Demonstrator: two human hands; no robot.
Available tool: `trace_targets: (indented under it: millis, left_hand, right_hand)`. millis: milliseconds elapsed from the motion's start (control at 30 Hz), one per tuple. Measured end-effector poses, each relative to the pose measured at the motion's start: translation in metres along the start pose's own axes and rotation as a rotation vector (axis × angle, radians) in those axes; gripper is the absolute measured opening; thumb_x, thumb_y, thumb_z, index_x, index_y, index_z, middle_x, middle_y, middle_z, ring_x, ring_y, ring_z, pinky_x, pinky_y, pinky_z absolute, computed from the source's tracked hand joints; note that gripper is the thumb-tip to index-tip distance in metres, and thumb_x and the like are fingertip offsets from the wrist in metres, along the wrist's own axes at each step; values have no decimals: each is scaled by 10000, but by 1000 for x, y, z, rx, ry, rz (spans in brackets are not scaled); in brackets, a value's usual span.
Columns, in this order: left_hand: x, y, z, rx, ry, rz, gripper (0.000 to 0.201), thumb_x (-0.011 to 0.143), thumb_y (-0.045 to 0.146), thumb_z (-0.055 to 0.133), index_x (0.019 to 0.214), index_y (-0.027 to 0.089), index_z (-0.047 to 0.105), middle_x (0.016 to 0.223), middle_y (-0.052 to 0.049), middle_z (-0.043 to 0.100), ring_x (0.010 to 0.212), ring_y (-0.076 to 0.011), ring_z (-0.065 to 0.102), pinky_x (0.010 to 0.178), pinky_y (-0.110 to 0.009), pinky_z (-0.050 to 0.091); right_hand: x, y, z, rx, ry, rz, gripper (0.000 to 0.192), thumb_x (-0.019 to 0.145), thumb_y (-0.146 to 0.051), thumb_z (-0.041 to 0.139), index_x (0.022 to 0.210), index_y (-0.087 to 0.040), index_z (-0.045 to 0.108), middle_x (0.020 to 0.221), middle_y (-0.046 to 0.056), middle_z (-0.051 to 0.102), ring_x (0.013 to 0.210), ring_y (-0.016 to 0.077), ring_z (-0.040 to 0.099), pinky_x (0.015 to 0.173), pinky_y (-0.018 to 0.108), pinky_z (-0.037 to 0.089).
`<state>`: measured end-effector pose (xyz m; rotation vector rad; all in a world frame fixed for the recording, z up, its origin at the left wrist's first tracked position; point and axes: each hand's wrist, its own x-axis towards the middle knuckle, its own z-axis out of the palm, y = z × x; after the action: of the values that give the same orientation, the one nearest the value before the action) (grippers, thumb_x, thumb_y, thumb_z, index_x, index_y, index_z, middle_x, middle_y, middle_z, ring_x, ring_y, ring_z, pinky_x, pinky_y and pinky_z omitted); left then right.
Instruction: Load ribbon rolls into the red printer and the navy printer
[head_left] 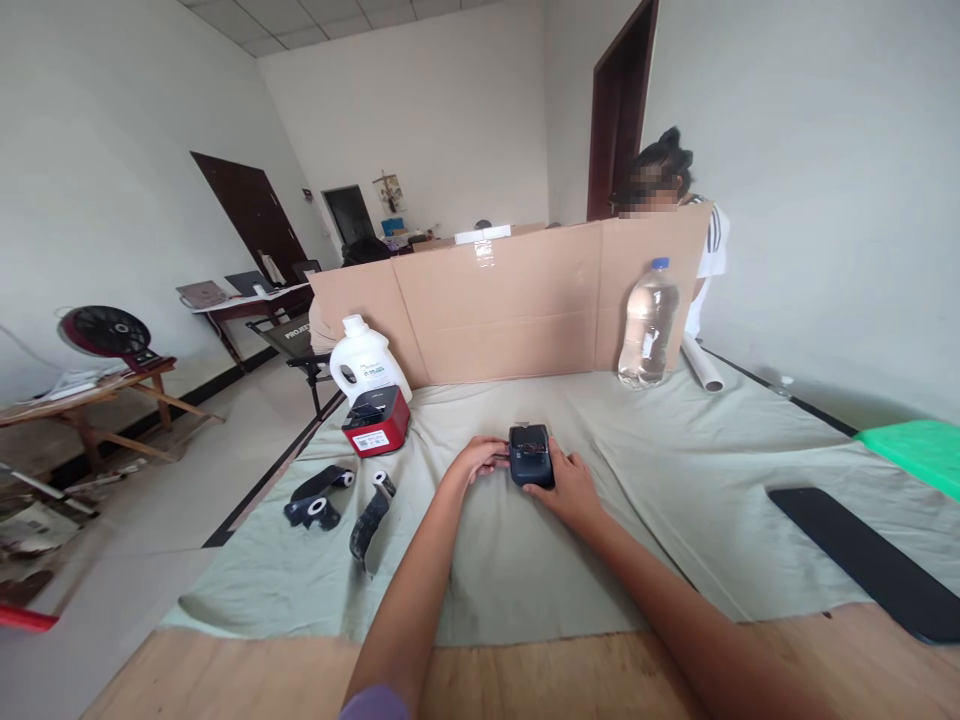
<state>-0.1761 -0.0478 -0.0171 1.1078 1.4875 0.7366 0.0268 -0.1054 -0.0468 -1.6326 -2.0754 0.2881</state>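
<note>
A small dark blue and black boxy device (531, 458), perhaps a portable printer, stands on the green cloth in front of me. My right hand (574, 490) is closed around its right side, with the thumb along the lower front edge. At the left side of the device, my left hand (482, 458) has its fingers stretched out, slightly bent, with the tips at the casing. Whether they press on it is too small to tell. Left of my hands lie dark film rolls with white cores, one pair (315, 500) and a partly unwound strip (369, 522).
Behind the rolls stand a red and black box-shaped device (377, 420) and a white jug (367, 362). A cardboard screen (499, 310) closes off the back, with a water bottle (649, 325) before it. A black flat pad (862, 560) lies right. A person stands beyond the screen.
</note>
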Motion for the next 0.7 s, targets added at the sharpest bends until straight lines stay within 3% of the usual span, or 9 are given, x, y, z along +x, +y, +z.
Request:
trace_targets:
  millis: [300,700]
  left_hand:
    - [0,5,3,-46,3,-33,199,849,278,684,958,114,715,1155,-131,750,624,-76,679,372,-133,213]
    - [-6,9,9,-11,84,-37,176,802,271,732,891,120,716,1019,-93,775,651,-99,688,391,-152,205]
  right_hand:
    - [0,0,2,-1,3,-4,988,807,-540,688,1577,-78,277,1428,174,588,1169,377,508,945,416,356]
    - [-2,-1,0,-9,12,-5,939,813,-532,696,1564,-117,314,1384,172,618,1187,374,520,942,405,363]
